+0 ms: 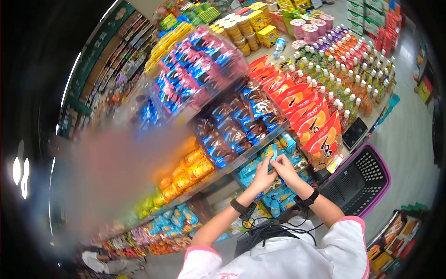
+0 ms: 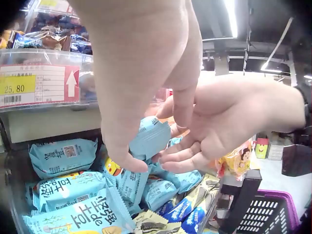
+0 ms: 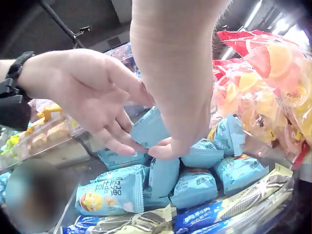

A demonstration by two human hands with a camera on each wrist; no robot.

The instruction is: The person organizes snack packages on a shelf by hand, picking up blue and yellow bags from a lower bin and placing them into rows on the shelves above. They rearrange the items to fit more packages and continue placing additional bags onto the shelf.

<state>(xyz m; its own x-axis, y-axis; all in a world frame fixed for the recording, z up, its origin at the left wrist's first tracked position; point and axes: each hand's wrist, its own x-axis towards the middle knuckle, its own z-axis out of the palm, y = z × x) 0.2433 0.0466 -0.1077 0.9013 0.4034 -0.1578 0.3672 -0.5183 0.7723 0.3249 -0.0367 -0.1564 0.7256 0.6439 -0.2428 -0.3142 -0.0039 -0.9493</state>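
Pinching pale-blue, crimp-edged snack packet (image 3: 150,127), left hand (image 3: 87,92), right hand (image 3: 170,73)

**Item: packet (image 3: 148,129).**

- **Type:** One small sealed pillow pouch of light blue film, closed by a crimped, saw-toothed seam at each end.
- **Faces:** The faces turned to the wrist cameras are plain. No print can be read on them.
- **Condition:** The film is seen filled and uncrushed.
- **Position:** The packet is located over the middle of the bin (image 2: 12,180), at the top of the pile stored there. Contact with the pile beneath cannot be determined.
- **Pose:** The packet is tilted, with one end seam raised.
- **Hold:** It is pinched between thumb and fingers of the left hand (image 1: 263,176). Its underside is touched by the straight fingers of the right hand (image 1: 284,168).
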